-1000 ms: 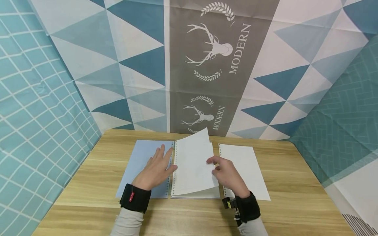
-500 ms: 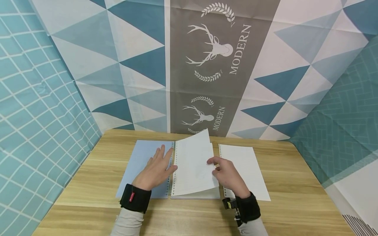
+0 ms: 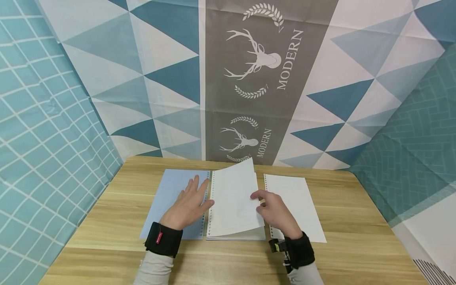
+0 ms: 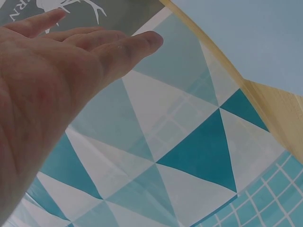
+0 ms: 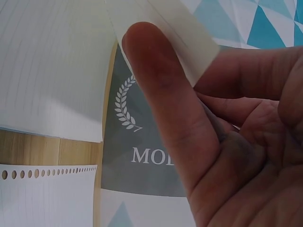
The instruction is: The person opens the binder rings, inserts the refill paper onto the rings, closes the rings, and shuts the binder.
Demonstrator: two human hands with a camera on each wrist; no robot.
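In the head view a white loose-leaf page (image 3: 231,202) with punched holes down its left side lies over a stack in the middle, its right side raised and curved. My right hand (image 3: 273,208) pinches that page's right edge; in the right wrist view the page (image 5: 194,40) runs between the thumb and the fingers. Over the blue notebook cover (image 3: 160,202), my left hand (image 3: 187,204) is spread with straight fingers, thumb reaching to the page's holed edge. The left wrist view has the left palm (image 4: 47,80) beside the blue cover.
To the right, a lined white sheet (image 3: 293,202) with punched holes lies on the wooden table (image 3: 231,261), partly behind the right hand. A patterned cloth backdrop (image 3: 171,79) rises along the table's back edge. Both wrists wear black bands.
The raised corner of the page sinks slightly, and the right hand shifts a touch to the right with its edge. The left hand stays in place.
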